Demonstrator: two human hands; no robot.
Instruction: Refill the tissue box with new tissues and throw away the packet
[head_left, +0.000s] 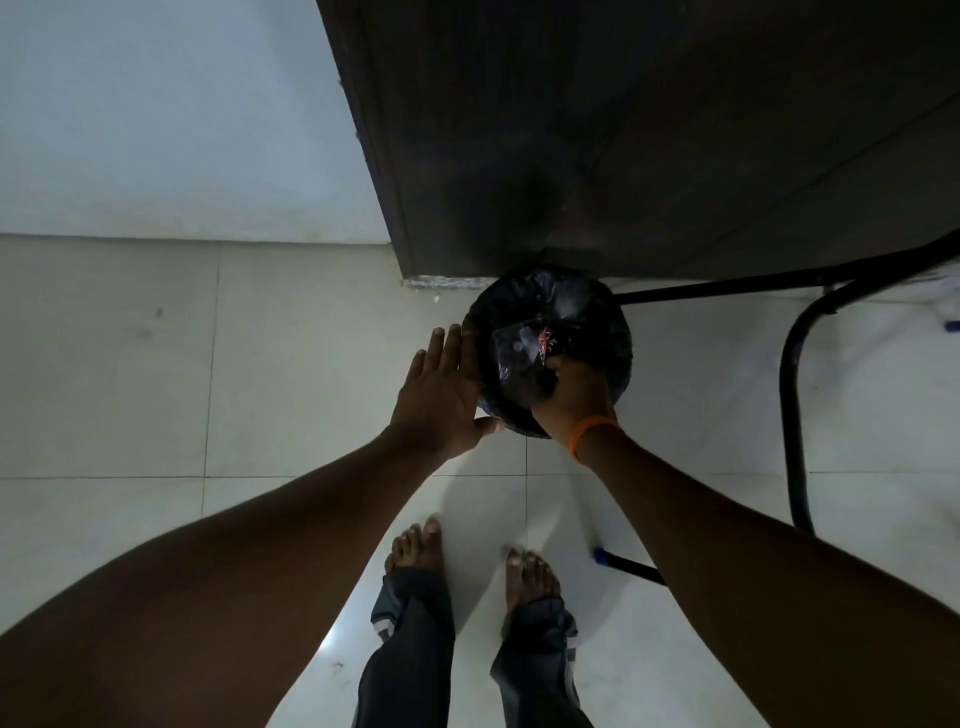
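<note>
A round bin (587, 306) lined with a black bag stands on the tiled floor against a dark cabinet. Inside its mouth lies a clear plastic packet (519, 348) with red print. My right hand (571, 400), with an orange band at the wrist, reaches into the bin and grips the near edge of the packet. My left hand (441, 400) is flat, fingers spread, resting against the bin's left rim. The tissue box is not in view.
A dark wooden cabinet (675, 130) rises behind the bin. A black metal chair frame (795, 395) stands to the right. A white wall (171, 114) meets the pale floor tiles (104, 364) at left. My bare feet (415, 545) stand below.
</note>
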